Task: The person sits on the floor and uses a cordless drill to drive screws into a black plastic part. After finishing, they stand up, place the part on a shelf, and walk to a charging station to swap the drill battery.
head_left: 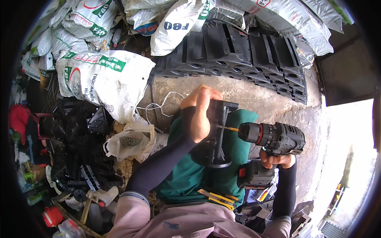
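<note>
A black moulded plastic part (207,152) with a raised edge rests on my green-trousered thighs. My left hand (199,113) is closed over its upper side and holds it steady. In my right hand (278,159) is a black cordless drill (283,137) with a red ring behind the chuck, held level and pointing left. Its long bit (228,128) reaches the raised edge of the part; whether the tip is inside a hole I cannot tell. A yellow utility knife (221,200) lies at my lap, close to my shirt.
Stacked black plastic parts (234,51) line the far side. Printed white sacks (105,81) stand at the far left. Beside my left knee, an open white bag (131,142) holds small metal pieces. Black scraps (75,146) heap at left; a white cord (160,105) crosses the concrete floor.
</note>
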Available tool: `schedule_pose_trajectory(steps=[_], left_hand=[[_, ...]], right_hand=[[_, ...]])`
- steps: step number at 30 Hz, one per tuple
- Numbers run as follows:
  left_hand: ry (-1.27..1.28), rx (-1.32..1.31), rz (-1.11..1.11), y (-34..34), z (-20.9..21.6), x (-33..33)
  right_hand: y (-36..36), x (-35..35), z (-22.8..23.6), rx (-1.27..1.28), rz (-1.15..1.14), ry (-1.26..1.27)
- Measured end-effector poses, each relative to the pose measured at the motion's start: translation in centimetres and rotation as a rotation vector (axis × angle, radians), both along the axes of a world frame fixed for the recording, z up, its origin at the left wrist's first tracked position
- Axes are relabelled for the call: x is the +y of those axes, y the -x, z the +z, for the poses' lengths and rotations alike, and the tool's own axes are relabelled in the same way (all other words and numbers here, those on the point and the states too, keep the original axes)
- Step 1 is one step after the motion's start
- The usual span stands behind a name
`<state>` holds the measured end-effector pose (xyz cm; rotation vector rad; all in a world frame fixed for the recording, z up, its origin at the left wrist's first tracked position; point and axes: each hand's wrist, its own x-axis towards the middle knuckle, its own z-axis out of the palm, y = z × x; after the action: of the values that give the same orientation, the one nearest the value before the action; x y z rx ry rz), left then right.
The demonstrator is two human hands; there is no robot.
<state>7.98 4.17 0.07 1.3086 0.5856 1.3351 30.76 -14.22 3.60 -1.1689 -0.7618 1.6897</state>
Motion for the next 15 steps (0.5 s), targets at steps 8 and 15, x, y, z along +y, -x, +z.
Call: schedule_pose_trajectory(steps=[8, 15], left_hand=[[-0.125, 0.006, 0.043, 0.4, -0.7, -0.1], [-0.203, 0.100, 0.050, 0.5, -0.9, 0.0]], right_hand=[[-1.2, -3.5, -1.1, -0.480, -0.024, 0.105], [-1.7, -1.6, 0.1, -0.179, 0.245, 0.024]])
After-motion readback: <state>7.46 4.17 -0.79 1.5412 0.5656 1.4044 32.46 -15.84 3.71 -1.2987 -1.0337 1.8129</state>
